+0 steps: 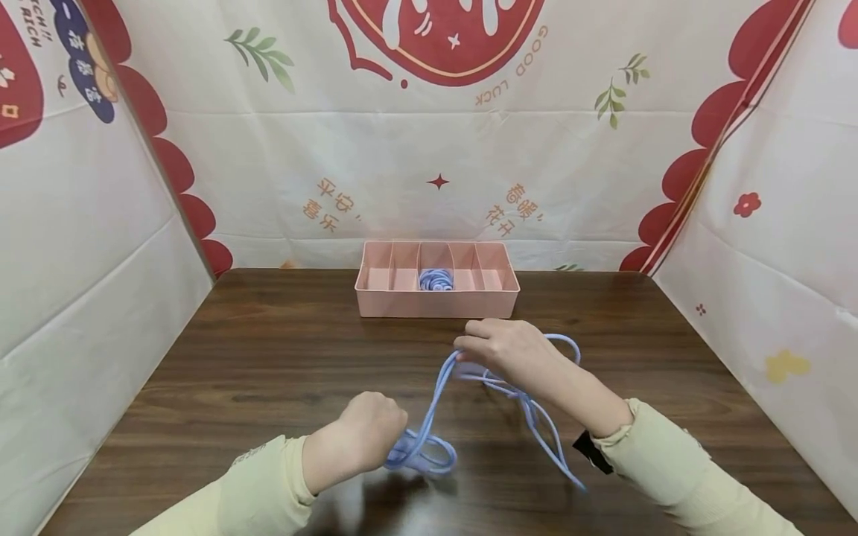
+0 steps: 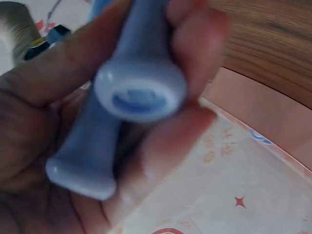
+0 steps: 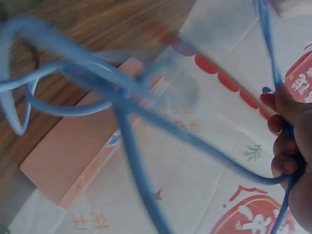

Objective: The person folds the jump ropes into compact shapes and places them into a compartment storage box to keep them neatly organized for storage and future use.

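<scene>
White cloth walls [image 1: 228,164]: printed with red motifs and green leaves; they stand behind the table and along both its sides.
Wooden table [image 1: 268,335]: dark brown with a visible grain; it lies beneath the hands and the rope.
Pink box [image 1: 436,306]: upright near the table's far edge, divided into five compartments.
Blue rope [image 1: 439,387]: over the near half of the table; doubled strands rise from the left hand to the right, and slack loops trail on the right side. Whether these loops touch the wood cannot be told. Step in hand, as judged: gathering loose lengths into a bundle.
Right hand [image 1: 506,353]: near the box's front, fingers curled closely on several strands.
Left hand [image 1: 365,432]: nearer the person, fingers curled around two handles, with a rope loop just beside it.
Coiled cord [image 1: 436,280]: blue, in the box's middle compartment.
Handles [image 2: 141,68]: pale blue, side by side, with flared ends. Next move, as judged: it calls for a steady grip here while the right hand draws the trailing strands in evenly, without snagging.
</scene>
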`<state>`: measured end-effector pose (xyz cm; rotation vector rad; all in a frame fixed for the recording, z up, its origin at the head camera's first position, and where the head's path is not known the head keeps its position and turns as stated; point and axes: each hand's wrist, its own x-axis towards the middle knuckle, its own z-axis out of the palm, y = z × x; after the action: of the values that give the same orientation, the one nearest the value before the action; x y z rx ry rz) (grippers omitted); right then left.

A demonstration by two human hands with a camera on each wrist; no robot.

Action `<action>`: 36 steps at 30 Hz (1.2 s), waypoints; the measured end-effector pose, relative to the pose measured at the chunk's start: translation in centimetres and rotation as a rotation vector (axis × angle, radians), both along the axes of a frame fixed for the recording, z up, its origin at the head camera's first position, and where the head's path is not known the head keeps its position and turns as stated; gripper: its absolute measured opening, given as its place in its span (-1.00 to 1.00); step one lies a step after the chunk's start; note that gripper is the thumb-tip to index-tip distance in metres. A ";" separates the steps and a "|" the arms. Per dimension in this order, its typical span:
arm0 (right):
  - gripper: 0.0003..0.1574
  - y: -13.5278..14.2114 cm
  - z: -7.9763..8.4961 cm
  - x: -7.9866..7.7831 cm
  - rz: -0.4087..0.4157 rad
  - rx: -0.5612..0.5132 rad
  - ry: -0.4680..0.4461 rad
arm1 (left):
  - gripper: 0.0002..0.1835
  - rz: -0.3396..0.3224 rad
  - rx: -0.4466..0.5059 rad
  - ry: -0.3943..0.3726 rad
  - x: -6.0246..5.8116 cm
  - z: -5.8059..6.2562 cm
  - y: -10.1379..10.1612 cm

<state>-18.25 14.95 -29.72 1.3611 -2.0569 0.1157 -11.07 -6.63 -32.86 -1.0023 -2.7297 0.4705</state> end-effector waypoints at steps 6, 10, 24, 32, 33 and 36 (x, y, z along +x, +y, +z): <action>-0.90 0.4 -0.6 -1.6 0.049 -0.080 -0.135 | -0.76 -0.173 0.091 -0.089 0.1 0.6 0.0; -0.83 0.6 -1.1 -2.6 0.108 -0.157 -0.257 | -0.75 -0.250 0.150 -0.163 -0.2 1.1 0.0; -0.88 -1.2 -4.5 -3.8 0.172 -0.359 -0.692 | -0.76 -0.466 0.503 -0.226 -1.3 1.8 0.0; -0.85 -2.2 -6.4 -3.3 0.228 -0.376 -0.883 | -0.77 -0.514 0.751 -0.124 -1.9 0.9 -0.2; -0.85 -2.4 -6.6 -3.2 0.253 -0.369 -0.896 | -0.75 -0.509 0.791 -0.109 -2.1 0.6 -0.2; -0.88 -2.9 -7.0 -2.6 0.302 -0.345 -0.814 | -0.74 -0.464 0.926 -0.084 -2.8 0.1 -0.1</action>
<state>-20.87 12.10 -36.68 1.5287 -2.2572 1.2742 -13.85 -6.76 -32.76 -1.2676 -2.1973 -0.8391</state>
